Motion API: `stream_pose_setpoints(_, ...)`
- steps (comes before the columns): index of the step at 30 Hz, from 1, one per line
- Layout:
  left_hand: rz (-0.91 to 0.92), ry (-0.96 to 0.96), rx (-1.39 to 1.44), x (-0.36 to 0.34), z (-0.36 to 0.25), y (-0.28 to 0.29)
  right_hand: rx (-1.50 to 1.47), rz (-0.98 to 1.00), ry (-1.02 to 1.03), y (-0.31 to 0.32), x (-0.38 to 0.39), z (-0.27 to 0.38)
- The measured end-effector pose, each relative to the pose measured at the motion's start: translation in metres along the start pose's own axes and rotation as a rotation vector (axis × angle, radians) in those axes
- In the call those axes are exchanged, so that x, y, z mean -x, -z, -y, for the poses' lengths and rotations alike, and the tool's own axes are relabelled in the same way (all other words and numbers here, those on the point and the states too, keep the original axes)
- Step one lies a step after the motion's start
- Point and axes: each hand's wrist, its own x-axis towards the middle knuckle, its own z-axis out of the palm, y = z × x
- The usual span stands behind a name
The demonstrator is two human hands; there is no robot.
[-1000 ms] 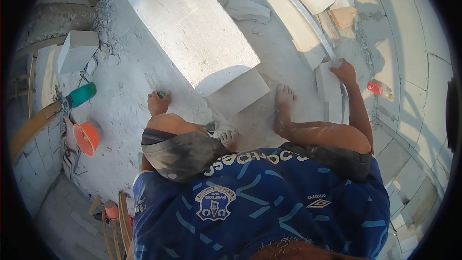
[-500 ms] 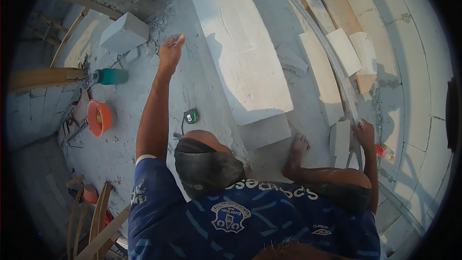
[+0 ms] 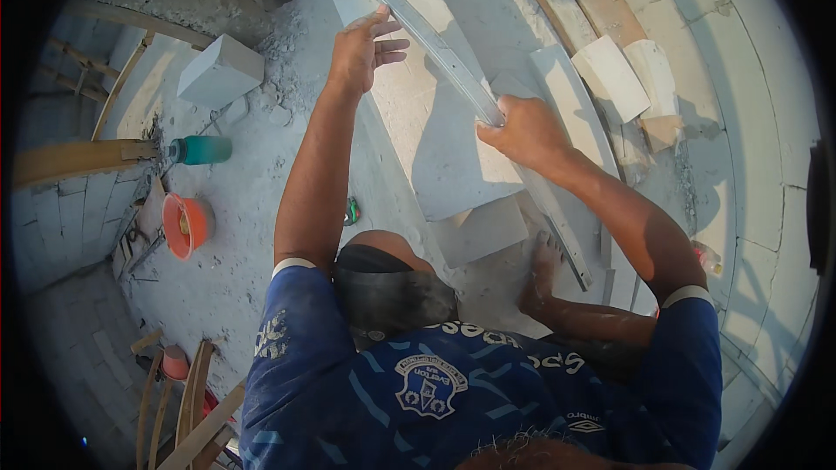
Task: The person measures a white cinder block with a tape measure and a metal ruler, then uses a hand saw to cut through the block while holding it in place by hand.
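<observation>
My right hand (image 3: 527,132) is closed around a long grey metal straightedge (image 3: 446,63), which slants from the far upper left down toward my right foot. My left hand (image 3: 361,50) is raised beside its far part, fingers spread, with a fingertip at or very near the metal edge; contact is hard to tell. Below the bar lies a long pale block (image 3: 461,161), partly in my shadow, its near end beside a smaller block (image 3: 479,231). Next to my left knee a green and black tape measure (image 3: 351,211) is half hidden by my arm.
At the left stand a white block (image 3: 222,71), a teal bottle (image 3: 200,149) on its side and an orange bucket (image 3: 188,226). Pale block pieces (image 3: 611,78) and boards lie at the right along a block wall (image 3: 749,113). Wooden strips (image 3: 187,392) lean at the lower left.
My right hand has lifted the straightedge from the right side and swung it leftward over the long block. The left hand has moved right and up to it, fingers spreading.
</observation>
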Motion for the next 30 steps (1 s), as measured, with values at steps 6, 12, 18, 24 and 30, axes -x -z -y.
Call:
stream_pose_setpoints(6,-0.083,-0.081,-0.157,-0.028,0.014,0.041,-0.019,0.02,0.001,-0.063,-0.039,0.046)
stream_pose_setpoints(12,-0.22,-0.049,-0.423,-0.059,0.024,0.059,-0.084,-0.082,0.049,-0.107,-0.048,0.066)
stream_pose_setpoints(18,-0.273,-0.072,-0.737,-0.091,0.014,0.066,-0.107,-0.031,0.082,-0.125,-0.04,0.068)
stream_pose_setpoints(24,-0.279,-0.069,-1.04,-0.119,0.022,0.067,-0.02,-0.114,0.048,-0.124,-0.016,0.021)
stream_pose_setpoints(30,-0.494,-0.272,-0.785,-0.128,0.056,0.094,0.03,-0.376,-0.267,-0.092,-0.048,-0.056)
